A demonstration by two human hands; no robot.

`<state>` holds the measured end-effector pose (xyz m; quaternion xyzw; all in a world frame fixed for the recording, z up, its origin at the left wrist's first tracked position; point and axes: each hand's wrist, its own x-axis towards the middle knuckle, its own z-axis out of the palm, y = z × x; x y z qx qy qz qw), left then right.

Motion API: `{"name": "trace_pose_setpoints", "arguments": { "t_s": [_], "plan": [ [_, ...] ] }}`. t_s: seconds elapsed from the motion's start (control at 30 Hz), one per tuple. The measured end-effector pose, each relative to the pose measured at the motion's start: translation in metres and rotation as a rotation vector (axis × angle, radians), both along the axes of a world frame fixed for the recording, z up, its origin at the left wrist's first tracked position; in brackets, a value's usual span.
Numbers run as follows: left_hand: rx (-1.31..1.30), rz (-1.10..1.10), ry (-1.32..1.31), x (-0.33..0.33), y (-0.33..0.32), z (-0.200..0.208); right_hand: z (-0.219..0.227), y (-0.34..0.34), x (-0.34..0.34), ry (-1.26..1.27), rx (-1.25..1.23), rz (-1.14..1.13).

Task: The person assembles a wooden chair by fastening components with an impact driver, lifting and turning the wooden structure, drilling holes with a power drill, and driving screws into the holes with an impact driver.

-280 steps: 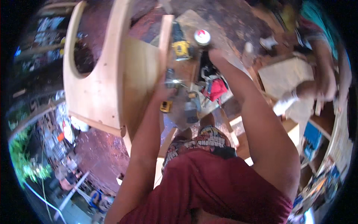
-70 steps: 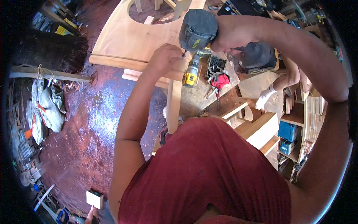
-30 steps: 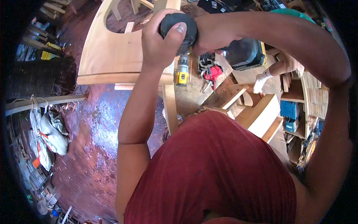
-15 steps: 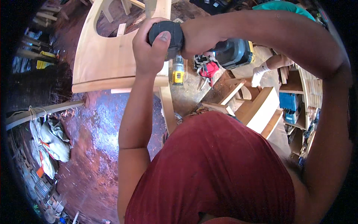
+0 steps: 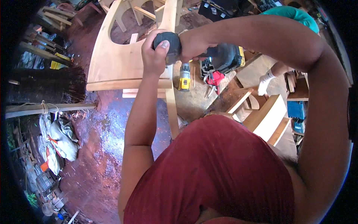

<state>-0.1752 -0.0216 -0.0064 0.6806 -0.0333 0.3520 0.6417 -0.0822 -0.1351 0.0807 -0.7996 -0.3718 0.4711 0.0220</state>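
Observation:
Both of my hands grip a black cordless power tool (image 5: 169,43) with a rounded head; its exact kind I cannot make out. My left hand (image 5: 153,52) wraps the rounded end, thumb on top. My right hand (image 5: 192,44) closes round the body beside it, fingers partly hidden. The tool's thick black and yellow rear part (image 5: 227,58) sticks out to the right, below my forearm. It is held over the right edge of a pale wooden chair-like piece (image 5: 119,65) with a curved cut-out. Whether the tool touches the wood is hidden.
A yellow and grey cordless drill (image 5: 184,77) and a red and black tool (image 5: 214,78) lie right of the wooden piece. Another wooden frame (image 5: 264,115) stands at the right. Someone's white-socked foot (image 5: 265,83) is near it. Whitish sacks (image 5: 61,138) hang from a rail (image 5: 48,109) at left.
The view has shifted, so the wooden piece and floor things appear slightly lower and to the right. Both hands keep their grip on the power tool.

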Motion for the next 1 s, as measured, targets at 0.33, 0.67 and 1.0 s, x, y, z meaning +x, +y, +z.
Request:
{"name": "trace_pose_setpoints", "arguments": {
  "t_s": [0.33, 0.67, 1.0],
  "plan": [
    [-0.054, 0.024, -0.022, 0.002, 0.000, -0.004, 0.005, 0.004, 0.002, -0.039, 0.002, 0.027],
    [-0.042, 0.011, -0.044, 0.006, 0.003, -0.011, 0.009, 0.000, -0.001, 0.053, 0.018, -0.089],
    [-0.023, -0.030, -0.070, 0.000, 0.009, -0.015, 0.014, 0.003, 0.006, -0.003, 0.044, 0.089]
  ]
}}
